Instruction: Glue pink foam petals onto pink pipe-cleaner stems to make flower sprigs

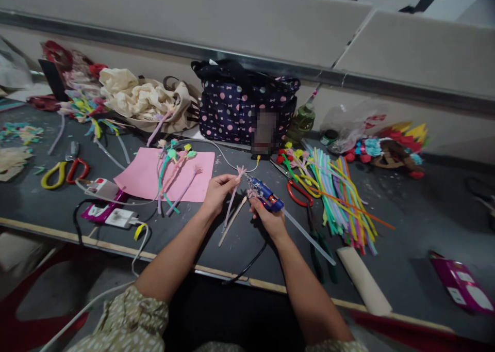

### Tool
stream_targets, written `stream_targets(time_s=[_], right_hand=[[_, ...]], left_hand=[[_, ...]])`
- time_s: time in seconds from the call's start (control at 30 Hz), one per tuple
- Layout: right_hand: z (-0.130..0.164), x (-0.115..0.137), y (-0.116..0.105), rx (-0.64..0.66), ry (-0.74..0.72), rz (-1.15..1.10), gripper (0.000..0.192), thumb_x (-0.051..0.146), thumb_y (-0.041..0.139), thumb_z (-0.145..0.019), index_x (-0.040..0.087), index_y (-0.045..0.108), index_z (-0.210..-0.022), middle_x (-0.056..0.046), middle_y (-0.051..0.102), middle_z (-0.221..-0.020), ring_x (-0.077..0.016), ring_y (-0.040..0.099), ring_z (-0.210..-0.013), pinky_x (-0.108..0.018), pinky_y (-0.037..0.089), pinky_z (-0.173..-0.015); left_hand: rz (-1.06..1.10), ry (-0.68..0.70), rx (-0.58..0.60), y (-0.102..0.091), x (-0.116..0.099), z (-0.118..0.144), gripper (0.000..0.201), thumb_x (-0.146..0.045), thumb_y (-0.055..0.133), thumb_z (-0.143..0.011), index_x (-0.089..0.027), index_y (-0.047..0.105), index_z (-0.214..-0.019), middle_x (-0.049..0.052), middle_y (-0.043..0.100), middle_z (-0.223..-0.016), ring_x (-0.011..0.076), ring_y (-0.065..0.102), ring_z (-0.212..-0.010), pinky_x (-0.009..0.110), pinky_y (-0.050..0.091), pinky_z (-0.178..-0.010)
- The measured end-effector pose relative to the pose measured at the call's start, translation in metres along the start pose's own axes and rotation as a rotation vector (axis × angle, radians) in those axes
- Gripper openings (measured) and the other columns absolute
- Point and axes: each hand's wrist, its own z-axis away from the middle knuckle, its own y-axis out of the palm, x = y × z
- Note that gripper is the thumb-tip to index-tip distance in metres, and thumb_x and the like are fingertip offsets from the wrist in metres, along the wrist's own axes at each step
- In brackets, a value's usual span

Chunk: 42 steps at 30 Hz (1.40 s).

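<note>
Glue gun (266, 196) gripped in the right hand (268, 219), nozzle by the pink pipe-cleaner flower (236, 187) pinched in the left hand (218, 189) mid-table; those fingertips sit near enough to risk a burn

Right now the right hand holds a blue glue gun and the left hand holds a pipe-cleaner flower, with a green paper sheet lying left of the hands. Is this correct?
Not quite: the paper sheet is pink, not green, as the head view shows. The right hand does hold the blue glue gun, and the left hand the pipe-cleaner flower.

Fuzzy pipe cleaners (340, 192), a glossy blue plastic glue gun (266, 194), matt pink paper (154, 179), a spotted cloth bag (240, 107).
</note>
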Motion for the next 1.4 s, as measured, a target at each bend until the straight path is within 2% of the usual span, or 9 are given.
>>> stream_targets(time_s=[0.3,0.6,0.8,1.1,1.4], right_hand=[[-0.001,-0.005,-0.001,-0.005,0.04,-0.006,0.046,0.052,0.081,-0.064,0.016,0.07,-0.09,-0.002,0.068,-0.066,-0.0124,0.059,-0.046,-0.022,0.05,-0.04],[-0.004,-0.012,-0.002,-0.004,0.019,0.036,0.041,0.052,0.08,-0.065,0.017,0.069,-0.083,0.005,0.057,-0.05,-0.0103,0.052,-0.039,-0.022,0.047,-0.039],[-0.005,-0.017,-0.003,-0.028,-0.01,0.078,0.039,0.052,0.079,-0.065,0.018,0.069,-0.08,0.005,0.058,-0.049,-0.0104,0.052,-0.037,-0.022,0.045,-0.039],[-0.003,-0.01,-0.002,-0.034,-0.017,0.123,0.04,0.052,0.078,-0.066,0.018,0.071,-0.084,0.003,0.063,-0.055,-0.0104,0.053,-0.036,-0.022,0.043,-0.037],[-0.003,-0.009,-0.003,-0.002,-0.022,0.135,0.039,0.05,0.077,-0.068,0.017,0.071,-0.088,0.002,0.065,-0.058,-0.01,0.054,-0.038,-0.021,0.045,-0.039]], left_hand=[[0.022,0.009,0.008,0.001,0.0,0.001,0.027,-0.038,0.081,-0.064,-0.015,0.074,-0.076,-0.002,0.06,-0.061,0.0058,0.044,-0.049,0.02,0.036,-0.05],[0.026,0.016,0.02,0.0,0.002,0.0,0.028,-0.039,0.081,-0.064,-0.014,0.074,-0.076,-0.001,0.06,-0.062,0.0063,0.045,-0.05,0.02,0.035,-0.05],[0.031,0.025,0.015,0.0,0.003,0.0,0.03,-0.041,0.082,-0.063,-0.015,0.075,-0.075,-0.001,0.06,-0.061,0.0061,0.044,-0.049,0.021,0.035,-0.05],[0.04,0.023,0.026,0.0,0.002,0.001,0.025,-0.038,0.081,-0.065,-0.015,0.074,-0.075,-0.001,0.06,-0.061,0.006,0.045,-0.05,0.02,0.035,-0.05],[0.035,0.026,0.013,0.001,0.001,0.001,0.026,-0.038,0.081,-0.065,-0.015,0.074,-0.074,0.0,0.06,-0.061,0.0065,0.045,-0.049,0.021,0.035,-0.05]])
